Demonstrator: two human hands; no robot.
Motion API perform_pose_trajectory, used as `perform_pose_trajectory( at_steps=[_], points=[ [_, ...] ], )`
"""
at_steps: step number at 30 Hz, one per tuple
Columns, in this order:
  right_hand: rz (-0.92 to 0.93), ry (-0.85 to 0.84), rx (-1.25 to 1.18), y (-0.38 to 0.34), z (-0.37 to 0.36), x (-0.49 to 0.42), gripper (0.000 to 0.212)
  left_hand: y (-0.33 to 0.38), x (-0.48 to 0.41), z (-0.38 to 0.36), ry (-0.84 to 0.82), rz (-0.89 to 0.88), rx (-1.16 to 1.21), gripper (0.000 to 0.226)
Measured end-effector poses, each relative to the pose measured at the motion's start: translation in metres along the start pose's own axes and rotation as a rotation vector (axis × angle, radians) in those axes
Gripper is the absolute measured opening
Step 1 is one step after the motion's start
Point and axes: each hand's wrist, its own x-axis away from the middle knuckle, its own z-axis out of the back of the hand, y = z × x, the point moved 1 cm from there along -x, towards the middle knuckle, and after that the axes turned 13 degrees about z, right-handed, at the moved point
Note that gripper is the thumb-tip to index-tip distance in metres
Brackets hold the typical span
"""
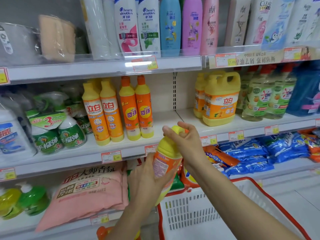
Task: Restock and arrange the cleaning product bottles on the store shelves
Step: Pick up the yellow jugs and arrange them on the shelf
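I hold a yellow and orange dish-soap bottle upright in front of the middle shelf. My left hand grips its lower body from the left. My right hand pinches its yellow cap from the right. On the shelf behind stand two like yellow-topped bottles and two orange-capped bottles. To their right is a bare gap of shelf, then large yellow jugs. The held bottle's base is hidden behind my left hand.
A white basket with a red rim sits low at the right, under my right forearm. Shampoo bottles fill the top shelf. Green spray bottles stand at the left, pink and blue detergent bags lie on the lower shelf.
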Motion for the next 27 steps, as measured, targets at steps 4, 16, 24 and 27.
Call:
perform_pose_trajectory(
  at_steps=[4,16,24,27],
  points=[
    [0.028,0.008,-0.013,0.005,-0.002,0.001,0.05,-0.005,-0.007,0.003,-0.276,0.083,0.321,0.054],
    [0.087,-0.292,-0.185,-0.011,0.026,-0.012,0.049,-0.042,-0.02,-0.029,-0.702,0.442,1.047,0.1],
    [0.076,-0.353,0.056,-0.003,0.048,-0.023,0.048,-0.022,-0.026,-0.014,-0.403,0.39,1.023,0.087],
    [0.033,-0.519,0.292,0.003,0.063,-0.024,0.102,-0.018,-0.03,-0.013,-0.184,0.332,0.834,0.075]
  ],
)
